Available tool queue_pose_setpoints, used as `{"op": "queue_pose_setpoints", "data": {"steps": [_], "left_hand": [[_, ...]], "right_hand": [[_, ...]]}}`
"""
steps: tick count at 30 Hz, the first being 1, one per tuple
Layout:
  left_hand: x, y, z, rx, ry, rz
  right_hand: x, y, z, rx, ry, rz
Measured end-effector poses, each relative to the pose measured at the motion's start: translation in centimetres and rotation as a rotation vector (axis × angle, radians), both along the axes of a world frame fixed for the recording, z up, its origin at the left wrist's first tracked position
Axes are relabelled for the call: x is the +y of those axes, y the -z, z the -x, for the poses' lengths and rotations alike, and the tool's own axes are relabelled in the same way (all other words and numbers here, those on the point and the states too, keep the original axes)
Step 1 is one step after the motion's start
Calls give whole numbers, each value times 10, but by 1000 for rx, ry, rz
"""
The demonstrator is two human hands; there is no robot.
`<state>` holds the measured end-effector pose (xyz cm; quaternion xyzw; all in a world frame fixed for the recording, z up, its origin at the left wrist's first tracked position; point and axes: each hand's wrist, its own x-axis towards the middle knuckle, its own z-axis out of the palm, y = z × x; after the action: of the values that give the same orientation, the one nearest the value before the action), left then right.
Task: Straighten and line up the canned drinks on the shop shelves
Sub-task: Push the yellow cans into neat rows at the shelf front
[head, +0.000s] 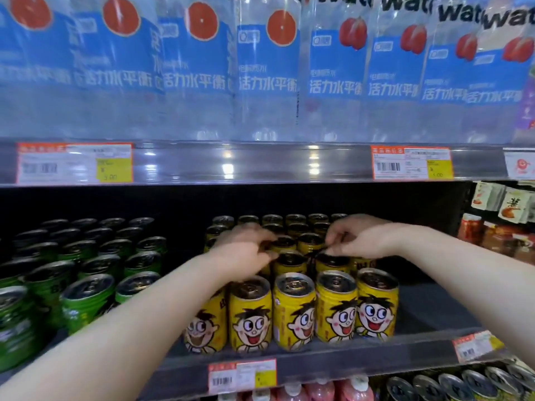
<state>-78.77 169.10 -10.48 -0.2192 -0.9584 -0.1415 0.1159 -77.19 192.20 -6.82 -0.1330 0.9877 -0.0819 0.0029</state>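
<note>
Left grip [249, 250]: fingers curled, held over the tops of the yellow cans [293, 311] in the second and third rows. It was motion-blurred, so I could not tell whether it pinched a can or only touched it.

Right grip [356, 238]: fingers curled downward with the tips bunched at the top rim of a second-row can [331, 261]. Contact looked likely, but I could not tell whether it was a true pinch.

Head view, remaining observations:
- The yellow cans stood upright on the middle shelf [419, 311] in a block several rows deep.
- Five cans made up the front row, cartoon faces outward and close side by side. The leftmost was partly hidden behind the left forearm.
- The front row sat just behind the shelf lip, and the two grips worked further back, near the middle of the block.
- Green cans [86, 299] filled the same shelf to the left, apart from the yellow block across a dark gap.
- A price tag [241, 374] was clipped to the shelf lip below the yellow cans, and another tag [477, 345] sat to the right.
- Clear water bottles [266, 68] with blue labels lined the shelf above.
- Pink bottles [318, 392] and silver-topped cans [454, 386] stood on the shelf below.
- Snack packets [515, 204] were in the bay to the right.
</note>
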Motion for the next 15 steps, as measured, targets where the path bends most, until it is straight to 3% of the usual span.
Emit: {"op": "queue_pose_setpoints", "data": {"steps": [5, 10, 15], "left_hand": [[-55, -1, 20, -210, -271, 104], [-71, 14, 25, -307, -299, 72], [-69, 16, 22, -319, -309, -20]], "right_hand": [[-50, 10, 35, 6, -200, -28], [-94, 20, 63, -79, -367, -80], [-105, 26, 77, -117, -382, -29]]}}
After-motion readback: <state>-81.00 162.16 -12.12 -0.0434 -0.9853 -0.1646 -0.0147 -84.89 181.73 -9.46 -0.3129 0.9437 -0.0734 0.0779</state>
